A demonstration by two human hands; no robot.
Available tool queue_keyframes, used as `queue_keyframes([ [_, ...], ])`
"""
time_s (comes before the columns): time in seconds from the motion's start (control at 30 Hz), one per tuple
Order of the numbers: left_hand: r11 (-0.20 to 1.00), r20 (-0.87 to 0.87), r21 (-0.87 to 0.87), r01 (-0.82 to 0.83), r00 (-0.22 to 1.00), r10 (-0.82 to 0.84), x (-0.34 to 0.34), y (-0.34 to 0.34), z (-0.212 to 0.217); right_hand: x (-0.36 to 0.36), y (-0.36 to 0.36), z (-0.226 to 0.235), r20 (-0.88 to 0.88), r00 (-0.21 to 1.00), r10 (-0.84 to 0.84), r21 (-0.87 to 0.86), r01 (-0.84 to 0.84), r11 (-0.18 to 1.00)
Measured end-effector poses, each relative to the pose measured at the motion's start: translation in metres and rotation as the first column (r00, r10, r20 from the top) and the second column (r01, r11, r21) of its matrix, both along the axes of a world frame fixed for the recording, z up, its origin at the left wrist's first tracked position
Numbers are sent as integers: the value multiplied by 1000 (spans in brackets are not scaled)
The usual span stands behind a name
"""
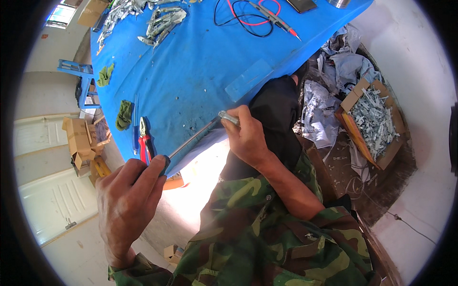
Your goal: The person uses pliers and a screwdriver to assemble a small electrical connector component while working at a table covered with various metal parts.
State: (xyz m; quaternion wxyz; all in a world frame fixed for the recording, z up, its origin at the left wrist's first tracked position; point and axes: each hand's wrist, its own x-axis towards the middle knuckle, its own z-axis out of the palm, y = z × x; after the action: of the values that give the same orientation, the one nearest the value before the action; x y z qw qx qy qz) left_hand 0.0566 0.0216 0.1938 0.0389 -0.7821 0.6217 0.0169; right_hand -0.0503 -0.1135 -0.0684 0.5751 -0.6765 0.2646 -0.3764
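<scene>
My left hand [126, 205] is closed around the dark handle of a screwdriver [194, 137]. Its metal shaft slants up to the right, and the tip meets or almost meets a small grey, metallic-looking piece [230, 117]. My right hand [250, 140] pinches that piece between thumb and fingers at the near edge of the blue-covered table [186, 81]; part of it is hidden by the fingers. Just beyond my left hand lie red-and-black pliers [144, 139] and a second, blue screwdriver [135, 125].
Two green cloth bundles [124, 115] lie at the table's left. Farther back are grey pieces [164, 25] in heaps, red and black test leads [274, 19] and a phone [302, 5]. On the floor at right, a cardboard box [399, 143] holds many pieces beside crumpled plastic sheets [318, 114].
</scene>
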Motion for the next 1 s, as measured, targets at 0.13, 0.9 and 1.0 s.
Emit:
queue_keyframes([
  [0.13, 1000, -13, -12, -14, 1000, 13, 2, 3, 0, -1, 0, 1, 13, 1000, 7, 30, -7, 1000],
  [0.9, 991, -123, -78, -109, 987, 99, 3, 17, -11, -5, 0, 10, -12, 999, 35, 236, -32, 971],
  [1.0, 990, -136, -85, -114, 985, 102, 3, 22, -15, -5, 1, 10, -9, 999, 39, 225, -36, 974],
])
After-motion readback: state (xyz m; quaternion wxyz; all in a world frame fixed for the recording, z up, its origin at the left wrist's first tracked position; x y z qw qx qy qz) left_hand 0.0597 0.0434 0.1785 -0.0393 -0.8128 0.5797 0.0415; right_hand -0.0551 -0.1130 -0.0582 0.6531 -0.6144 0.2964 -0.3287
